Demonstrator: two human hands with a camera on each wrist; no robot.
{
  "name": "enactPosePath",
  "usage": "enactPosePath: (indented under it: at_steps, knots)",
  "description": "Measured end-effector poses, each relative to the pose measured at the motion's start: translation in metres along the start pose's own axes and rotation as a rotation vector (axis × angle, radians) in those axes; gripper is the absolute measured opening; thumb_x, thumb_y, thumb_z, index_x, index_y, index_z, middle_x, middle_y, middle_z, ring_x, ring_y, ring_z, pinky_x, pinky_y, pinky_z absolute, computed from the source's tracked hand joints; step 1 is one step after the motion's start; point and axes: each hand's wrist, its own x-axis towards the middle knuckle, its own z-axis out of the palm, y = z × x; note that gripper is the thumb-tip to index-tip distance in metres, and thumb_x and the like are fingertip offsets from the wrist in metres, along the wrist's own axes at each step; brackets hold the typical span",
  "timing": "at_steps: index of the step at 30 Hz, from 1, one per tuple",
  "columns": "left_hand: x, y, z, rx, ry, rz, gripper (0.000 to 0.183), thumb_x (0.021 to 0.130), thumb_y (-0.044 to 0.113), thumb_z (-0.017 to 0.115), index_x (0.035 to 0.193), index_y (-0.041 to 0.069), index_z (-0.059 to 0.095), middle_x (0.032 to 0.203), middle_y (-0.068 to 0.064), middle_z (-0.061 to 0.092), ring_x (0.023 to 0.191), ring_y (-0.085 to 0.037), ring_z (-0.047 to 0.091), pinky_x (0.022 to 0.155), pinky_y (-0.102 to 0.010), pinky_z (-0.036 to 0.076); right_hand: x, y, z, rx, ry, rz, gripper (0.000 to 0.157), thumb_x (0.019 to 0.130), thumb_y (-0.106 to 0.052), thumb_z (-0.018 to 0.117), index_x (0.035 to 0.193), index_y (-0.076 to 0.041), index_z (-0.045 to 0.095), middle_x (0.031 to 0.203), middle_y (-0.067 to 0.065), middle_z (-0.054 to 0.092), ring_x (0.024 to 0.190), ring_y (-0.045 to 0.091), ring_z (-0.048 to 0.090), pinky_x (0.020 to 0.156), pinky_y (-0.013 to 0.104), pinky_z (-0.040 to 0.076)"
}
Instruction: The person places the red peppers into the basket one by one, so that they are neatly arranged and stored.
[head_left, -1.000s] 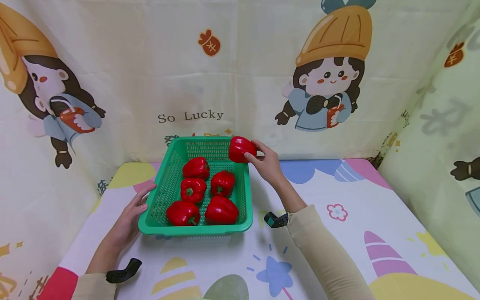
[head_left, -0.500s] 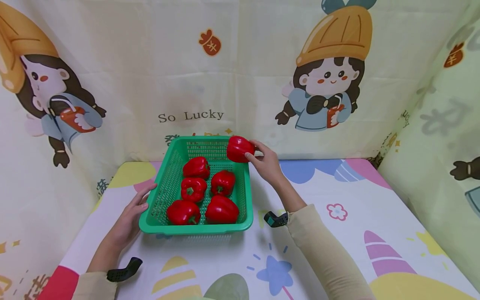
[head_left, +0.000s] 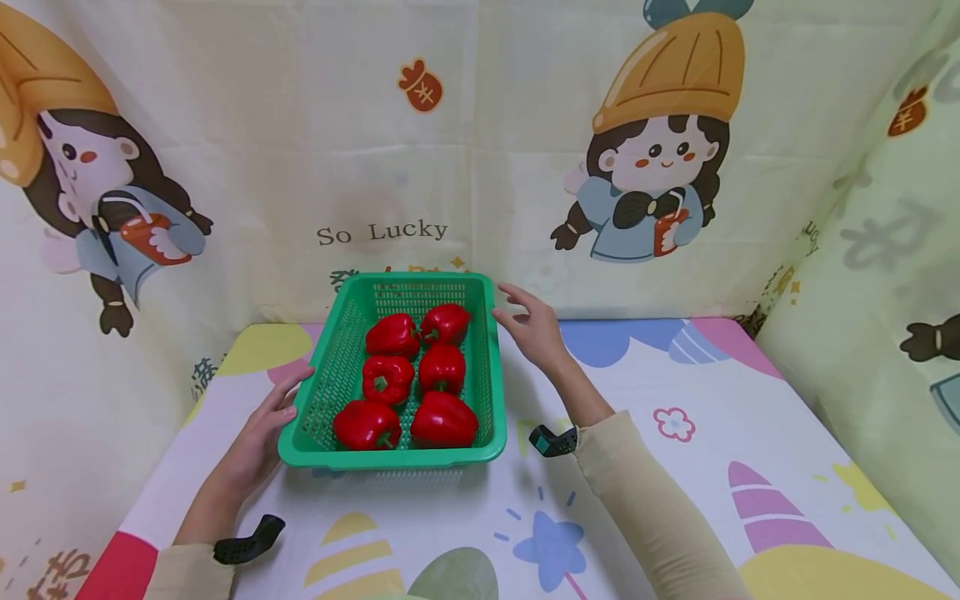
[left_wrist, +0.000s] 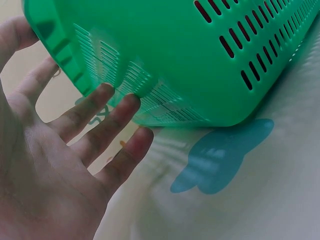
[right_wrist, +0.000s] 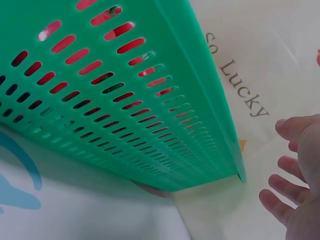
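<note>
Several red bell peppers lie in two columns inside a green plastic basket in the head view. The far right bell pepper rests near the basket's right wall, close to another bell pepper. My left hand touches the basket's left rim, its fingers extended along the outer side; the left wrist view shows that hand with spread fingers against the green wall. Just outside the right rim, at the far corner, is my right hand, holding nothing. In the right wrist view its fingers are loosely bent, apart from the basket.
The basket stands on a table with a patterned white cloth. A printed curtain hangs behind the table, and another printed curtain hangs along the right side. Black wrist devices are on both arms.
The bell pepper that my right hand held over the far right corner is now in the basket, released. A neighbouring bell pepper has shifted slightly. My left hand stays at the rim.
</note>
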Motion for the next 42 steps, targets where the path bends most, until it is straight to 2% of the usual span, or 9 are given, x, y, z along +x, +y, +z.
enactPosePath:
  at_steps: [6,12,20,26,30,32,35,39,42]
  knots:
    - [0.000,0.001,-0.001,0.001,-0.001,0.002,0.053,0.104,0.031,0.031,0.155,0.030,0.018,0.161,-0.011,0.007,0.125,-0.001,0.034,0.092,-0.018,0.047,-0.003,0.004,-0.002,-0.009,0.011,0.004,0.047,0.095,-0.028,0.061,0.140,-0.019,0.051,0.142,0.007,0.054,0.120,0.029,0.059,0.096,0.044,0.051]
    - [0.000,0.000,-0.001,-0.002,-0.011,0.008,0.053,0.104,0.031,0.032,0.155,0.030,0.018,0.161,-0.011,0.008,0.125,0.000,0.035,0.092,-0.020,0.047,-0.007,0.010,-0.006,-0.022,0.006,0.016,0.047,0.095,-0.030,0.061,0.140,-0.019,0.051,0.142,0.007,0.053,0.117,0.034,0.061,0.094,0.046,0.051]
    - [0.001,-0.001,-0.004,0.009,-0.037,0.062,0.051,0.105,0.026,0.028,0.155,0.025,0.018,0.153,0.004,0.025,0.124,0.003,0.042,0.092,-0.019,0.046,-0.015,0.015,-0.012,-0.068,0.012,0.012,0.047,0.095,-0.029,0.060,0.139,-0.016,0.052,0.140,0.011,0.055,0.116,0.035,0.061,0.094,0.045,0.051]
    - [0.002,0.001,-0.005,0.026,-0.022,0.073,0.054,0.104,0.024,0.030,0.156,0.021,0.015,0.158,0.001,0.020,0.127,0.004,0.034,0.093,-0.016,0.043,-0.020,0.017,-0.013,-0.092,0.008,0.017,0.045,0.096,-0.030,0.059,0.139,-0.017,0.052,0.139,0.009,0.056,0.120,0.032,0.059,0.095,0.044,0.050]
    - [0.002,0.003,-0.004,0.017,-0.022,0.085,0.056,0.103,0.020,0.032,0.156,0.020,0.014,0.158,0.004,0.020,0.129,0.003,0.031,0.093,-0.015,0.042,-0.025,0.018,-0.013,-0.102,0.011,0.029,0.044,0.095,-0.031,0.060,0.137,-0.017,0.054,0.136,0.010,0.058,0.115,0.032,0.062,0.095,0.044,0.050]
    - [0.002,0.004,-0.004,0.009,-0.030,0.093,0.056,0.103,0.019,0.032,0.156,0.020,0.013,0.158,0.005,0.020,0.130,0.003,0.031,0.094,-0.016,0.043,-0.027,0.019,-0.014,-0.112,0.010,0.034,0.043,0.095,-0.031,0.060,0.136,-0.017,0.055,0.135,0.011,0.058,0.112,0.032,0.063,0.094,0.043,0.050]
    - [0.002,0.004,-0.006,0.012,-0.040,0.092,0.055,0.103,0.019,0.029,0.156,0.022,0.014,0.158,0.005,0.020,0.131,0.003,0.031,0.094,-0.017,0.043,-0.029,0.022,-0.014,-0.113,0.014,0.015,0.042,0.095,-0.028,0.060,0.135,-0.013,0.056,0.135,0.012,0.058,0.118,0.031,0.060,0.096,0.045,0.050]
    - [0.003,0.005,-0.008,0.045,-0.033,0.064,0.053,0.104,0.024,0.026,0.156,0.027,0.016,0.159,0.005,0.020,0.133,0.001,0.030,0.101,-0.028,0.038,-0.031,0.024,-0.015,-0.116,0.010,-0.017,0.042,0.096,-0.025,0.060,0.135,-0.010,0.056,0.137,0.011,0.057,0.127,0.029,0.054,0.099,0.045,0.048]
    - [0.003,0.007,-0.011,0.086,-0.020,0.049,0.051,0.105,0.031,0.022,0.156,0.027,0.016,0.159,0.005,0.023,0.132,0.001,0.032,0.100,-0.028,0.035,-0.034,0.024,-0.016,-0.121,0.005,-0.019,0.046,0.096,-0.024,0.059,0.139,-0.009,0.051,0.137,0.011,0.057,0.128,0.028,0.053,0.100,0.044,0.047]
